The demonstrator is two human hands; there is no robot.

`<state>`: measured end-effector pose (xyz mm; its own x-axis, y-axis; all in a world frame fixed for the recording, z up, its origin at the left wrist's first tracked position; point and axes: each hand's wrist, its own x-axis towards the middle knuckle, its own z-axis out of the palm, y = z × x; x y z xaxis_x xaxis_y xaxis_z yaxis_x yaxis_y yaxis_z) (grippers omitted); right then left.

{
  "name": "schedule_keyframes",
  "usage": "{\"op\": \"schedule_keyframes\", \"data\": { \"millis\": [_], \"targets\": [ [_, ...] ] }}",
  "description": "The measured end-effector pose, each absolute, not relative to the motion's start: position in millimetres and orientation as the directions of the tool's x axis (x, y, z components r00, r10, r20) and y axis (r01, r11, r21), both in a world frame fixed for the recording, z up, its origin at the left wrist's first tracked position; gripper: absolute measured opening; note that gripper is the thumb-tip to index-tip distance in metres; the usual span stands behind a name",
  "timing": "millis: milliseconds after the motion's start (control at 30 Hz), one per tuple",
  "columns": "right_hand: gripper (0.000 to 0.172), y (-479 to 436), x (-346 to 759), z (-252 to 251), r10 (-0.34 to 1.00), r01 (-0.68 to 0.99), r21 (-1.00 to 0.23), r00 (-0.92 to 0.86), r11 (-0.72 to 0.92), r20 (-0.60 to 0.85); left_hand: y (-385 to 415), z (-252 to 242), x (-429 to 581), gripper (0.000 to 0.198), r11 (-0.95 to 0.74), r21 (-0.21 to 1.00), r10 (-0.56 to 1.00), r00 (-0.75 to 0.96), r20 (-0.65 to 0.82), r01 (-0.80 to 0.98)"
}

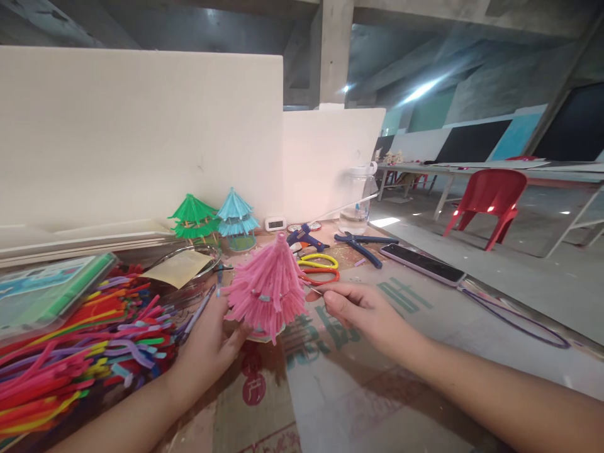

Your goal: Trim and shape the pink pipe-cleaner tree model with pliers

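Pink model [268,283]: upright, near middle, between the hands; whether its base rests on anything is hidden.
Left hand [210,336]: closed on the model's lower left edge, apparently to steady it.
Right hand [356,308]: pinching a thin stick [317,290] just right of the model, perhaps for fine control.
Pliers [353,240]: far right, seemingly parked within reach.
Pipe cleaners [94,358]: heaped left, probably leaving the middle free.
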<state>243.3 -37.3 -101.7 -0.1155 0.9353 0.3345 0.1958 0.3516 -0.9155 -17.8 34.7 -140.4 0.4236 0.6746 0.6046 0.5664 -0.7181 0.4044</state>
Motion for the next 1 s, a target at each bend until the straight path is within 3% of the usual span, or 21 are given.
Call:
{"op": "schedule_keyframes", "data": {
  "millis": [500, 1000],
  "targets": [
    [0.061, -37.7, 239.9, -102.0, 0.954, 0.077, -0.961, -0.159, 0.267, 0.253, 32.5, -133.5, -14.0, 0.033, -0.738, 0.353, 0.636, 0.416, 0.651, 0.575],
    [0.065, -38.9, 239.4, -102.1, 0.963, 0.098, -0.965, -0.145, 0.244, 0.229, 33.3, -133.2, -14.5, 0.029, -0.742, 0.332, 0.628, 0.429, 0.649, 0.582]
  ]
}}
